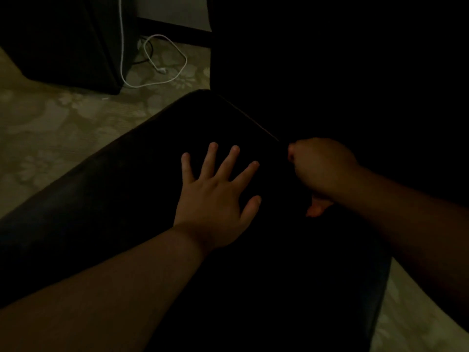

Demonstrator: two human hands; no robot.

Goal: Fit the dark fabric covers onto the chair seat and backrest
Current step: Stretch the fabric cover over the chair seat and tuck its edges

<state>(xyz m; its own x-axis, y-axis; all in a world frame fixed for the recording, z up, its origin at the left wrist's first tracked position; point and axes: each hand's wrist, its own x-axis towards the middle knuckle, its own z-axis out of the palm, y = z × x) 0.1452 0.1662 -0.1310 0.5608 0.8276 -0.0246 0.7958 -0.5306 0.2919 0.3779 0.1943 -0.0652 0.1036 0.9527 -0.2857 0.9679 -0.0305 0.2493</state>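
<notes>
The dark seat [121, 189] fills the middle, smooth, faintly shiny; the backrest [330, 72] behind is lost in shadow. Left hand [218, 196] presses flat, fingers spread. Right hand [319, 168] curls, seemingly pinching fabric at the crease.

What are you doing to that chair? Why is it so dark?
A person is fitting a dark cover on a chair seat. The left hand lies flat on the seat with fingers spread, pressing the fabric down. The right hand is curled at the back edge of the seat, where it meets the backrest, and seems to pinch or tuck fabric there; it is too dim to be sure. A white cable lies on the floor.
</notes>
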